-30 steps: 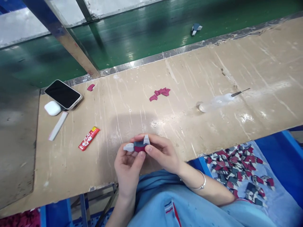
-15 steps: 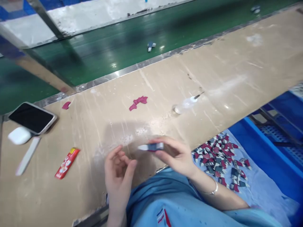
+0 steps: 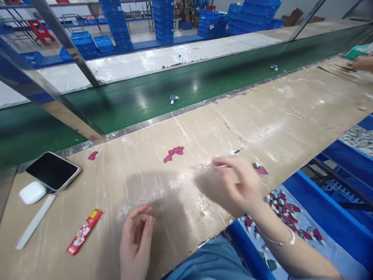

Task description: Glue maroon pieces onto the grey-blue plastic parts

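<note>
The piece (image 3: 262,170) lies on the table (image 3: 175,132) near its close edge, just beyond the right hand (image 3: 240,184). It looks light and stiff, probably hard plastic, with little slip to fear; its flat sides should suit a thumb-and-finger pinch, clear of the narrow ends. The bottle (image 3: 232,152), partly hidden behind that hand, seems thin-walled and soft enough to squeeze, so it is best held by the body (the fine tip looks easy to bend). The right hand hangs over the table with its forearm slanting in from the lower right, fingers pointing left and loosely parted, blurred, nothing seen between them. The left hand (image 3: 136,241) is upright at the near side, fingers half curled, thumb just apart from them, visibly bare.
</note>
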### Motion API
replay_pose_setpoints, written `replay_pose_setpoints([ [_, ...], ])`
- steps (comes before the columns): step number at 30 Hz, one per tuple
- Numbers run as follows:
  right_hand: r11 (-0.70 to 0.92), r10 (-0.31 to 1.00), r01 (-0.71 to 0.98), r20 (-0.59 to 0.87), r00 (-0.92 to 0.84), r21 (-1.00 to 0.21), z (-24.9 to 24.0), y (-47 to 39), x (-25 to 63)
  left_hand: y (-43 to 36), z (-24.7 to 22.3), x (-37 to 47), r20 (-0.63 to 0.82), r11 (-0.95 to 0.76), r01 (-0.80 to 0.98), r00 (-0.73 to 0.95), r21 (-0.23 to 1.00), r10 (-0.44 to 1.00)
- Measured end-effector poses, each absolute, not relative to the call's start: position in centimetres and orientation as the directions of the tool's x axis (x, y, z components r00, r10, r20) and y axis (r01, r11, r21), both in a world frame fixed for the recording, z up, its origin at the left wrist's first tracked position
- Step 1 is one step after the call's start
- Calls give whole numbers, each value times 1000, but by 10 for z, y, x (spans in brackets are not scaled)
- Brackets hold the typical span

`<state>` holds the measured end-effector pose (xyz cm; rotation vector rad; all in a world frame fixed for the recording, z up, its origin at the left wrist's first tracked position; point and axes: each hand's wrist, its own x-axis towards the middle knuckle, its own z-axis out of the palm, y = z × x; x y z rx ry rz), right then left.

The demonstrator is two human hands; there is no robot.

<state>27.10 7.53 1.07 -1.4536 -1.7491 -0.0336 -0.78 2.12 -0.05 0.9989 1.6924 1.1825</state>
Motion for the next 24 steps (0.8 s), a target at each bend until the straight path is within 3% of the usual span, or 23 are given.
replay_pose_setpoints([
  [2,395,917,740,285,-280,-544,28,115,222,18,-6,-20,-193,255,149,-338,955,921],
  [3,358,931,767,137,-339,-532,35,141,199,16,-9,-27,-210,267,153,-311,951,927],
  [5,216,960,881,-72,-270,-422,44,202,161,9,-17,-38,-239,291,175,-269,941,933],
  [9,14,992,931,-115,-60,-365,47,322,122,-2,-27,-43,-186,266,239,-312,934,932],
  [13,-139,989,912,-100,109,-385,31,382,127,-1,-29,-35,-177,233,235,-234,944,956],
  [21,15,995,836,86,39,-548,18,357,136,1,-28,-42,-161,176,261,-78,949,984],
  [24,128,991,783,113,-74,-609,28,314,123,0,-34,-38,-101,142,292,-152,946,983],
])
